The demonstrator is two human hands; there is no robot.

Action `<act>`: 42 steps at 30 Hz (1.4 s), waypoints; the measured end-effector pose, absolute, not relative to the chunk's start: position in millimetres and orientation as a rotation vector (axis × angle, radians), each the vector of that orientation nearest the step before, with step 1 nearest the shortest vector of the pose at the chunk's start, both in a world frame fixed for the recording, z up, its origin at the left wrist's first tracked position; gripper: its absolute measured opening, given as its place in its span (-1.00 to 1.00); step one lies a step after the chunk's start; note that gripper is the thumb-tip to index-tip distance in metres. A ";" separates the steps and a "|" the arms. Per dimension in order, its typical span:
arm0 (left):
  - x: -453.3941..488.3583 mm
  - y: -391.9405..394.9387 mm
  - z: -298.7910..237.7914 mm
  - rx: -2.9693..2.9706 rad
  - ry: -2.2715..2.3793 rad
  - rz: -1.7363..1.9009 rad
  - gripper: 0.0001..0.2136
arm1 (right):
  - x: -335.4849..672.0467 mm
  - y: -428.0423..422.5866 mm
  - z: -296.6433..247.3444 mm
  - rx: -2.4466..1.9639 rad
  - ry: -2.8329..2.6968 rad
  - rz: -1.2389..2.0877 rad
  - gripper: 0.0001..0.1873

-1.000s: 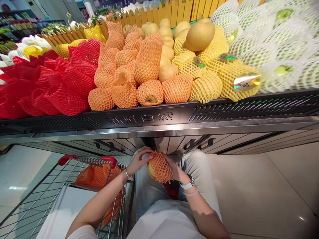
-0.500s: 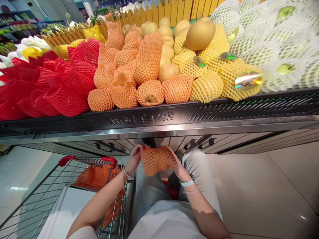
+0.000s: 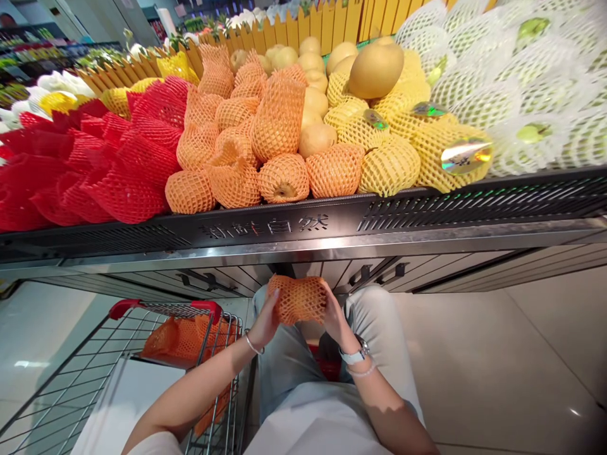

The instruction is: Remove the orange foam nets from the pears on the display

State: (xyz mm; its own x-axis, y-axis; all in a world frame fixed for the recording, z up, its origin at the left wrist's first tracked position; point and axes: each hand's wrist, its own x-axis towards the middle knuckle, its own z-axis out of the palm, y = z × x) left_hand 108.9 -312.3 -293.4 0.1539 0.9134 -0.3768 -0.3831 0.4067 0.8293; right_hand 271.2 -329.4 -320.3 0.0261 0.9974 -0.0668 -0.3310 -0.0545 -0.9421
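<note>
Between my two hands is an orange foam fruit net [image 3: 301,301], held level above my knees. My left hand [image 3: 267,321] grips its left end, and my right hand [image 3: 336,319] grips its right end; some fingers are hidden inside or behind the mesh. No fruit can be made out in it. On the display beyond, pears in orange nets [image 3: 284,177] sit beside bare brown pears [image 3: 317,138]. A large bare pear [image 3: 377,66] rests on top of fruit in yellow nets [image 3: 391,165].
At the left stands a wire shopping cart [image 3: 126,308] with more orange foam nets [image 3: 177,338] and a white box [image 3: 128,404]. The display's black front edge [image 3: 265,229] runs across, above cabinet doors [image 3: 327,273]. Red nets [image 3: 128,164] lie left, white-netted fruit [image 3: 526,95] right.
My left hand has shifted from the net's upper left corner to its left end, slightly lower and to the right. The net is now bunched narrower between both hands.
</note>
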 end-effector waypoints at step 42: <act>92.3 -291.7 -282.7 0.340 0.817 0.907 -0.58 | 206.3 -343.1 -345.3 -0.724 -0.391 1.485 -0.29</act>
